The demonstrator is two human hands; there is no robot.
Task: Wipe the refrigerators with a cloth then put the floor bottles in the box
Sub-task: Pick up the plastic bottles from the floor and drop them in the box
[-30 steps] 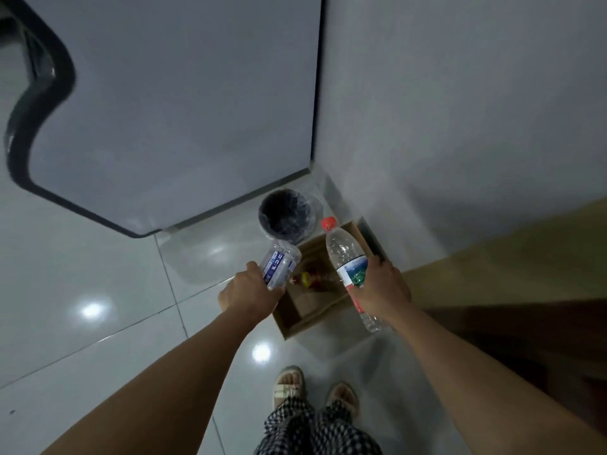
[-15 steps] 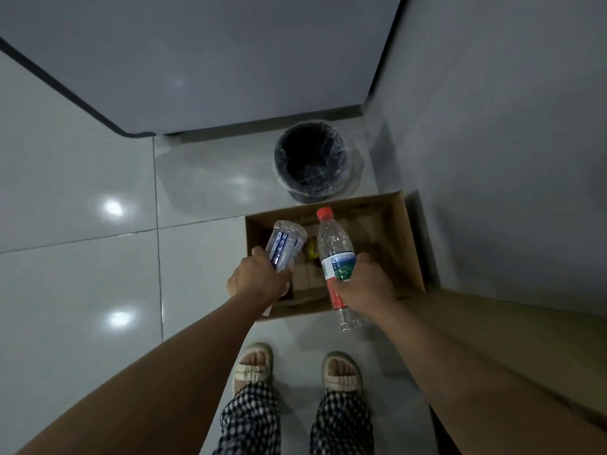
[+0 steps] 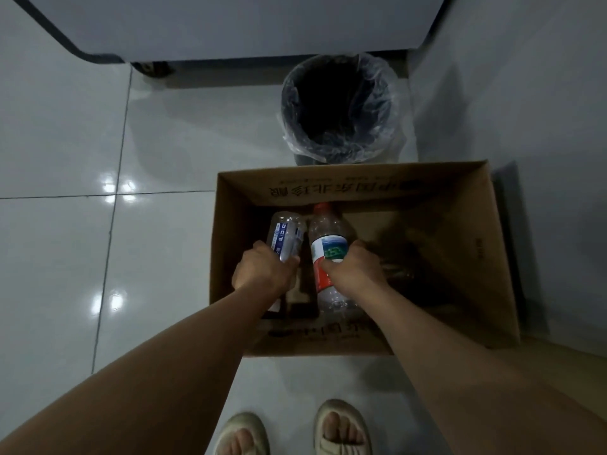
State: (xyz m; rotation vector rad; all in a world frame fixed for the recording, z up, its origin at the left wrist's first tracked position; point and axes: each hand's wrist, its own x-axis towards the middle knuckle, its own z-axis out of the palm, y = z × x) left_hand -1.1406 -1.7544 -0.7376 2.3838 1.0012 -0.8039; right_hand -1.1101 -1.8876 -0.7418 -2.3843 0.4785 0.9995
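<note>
**Both hands in the box, one bottle each**

Left hand [image 3: 262, 274] is curled around a clear plastic bottle with a blue-and-white label [image 3: 285, 236]. The bottle points away from the person, its far end angled up past the knuckles. Which end is the cap I cannot tell.

Right hand [image 3: 356, 272] grips a clear plastic bottle with a red cap and a red, white and green label [image 3: 328, 251]. Fingers wrap the label band; the cap points away, the base lies back toward the wrist. The two bottles sit just beside each other, nearly parallel, between the hands.

Both hands and both bottles are inside the open brown cardboard box [image 3: 492, 257] standing on the pale glossy tiled floor [image 3: 65, 241]. Whether either bottle touches the box bottom I cannot tell. To the right of the right hand the box interior is dark, with some dim shapes too unclear to name.

Beyond the hands, just past the far wall of the box, stands a round dark bin lined with a clear plastic bag [image 3: 338, 106]. Further beyond it, the grey lower edge of a refrigerator [image 3: 230, 24].

Near side of the box, below the forearms: two feet in pale open-toed sandals [image 3: 341, 428].
</note>
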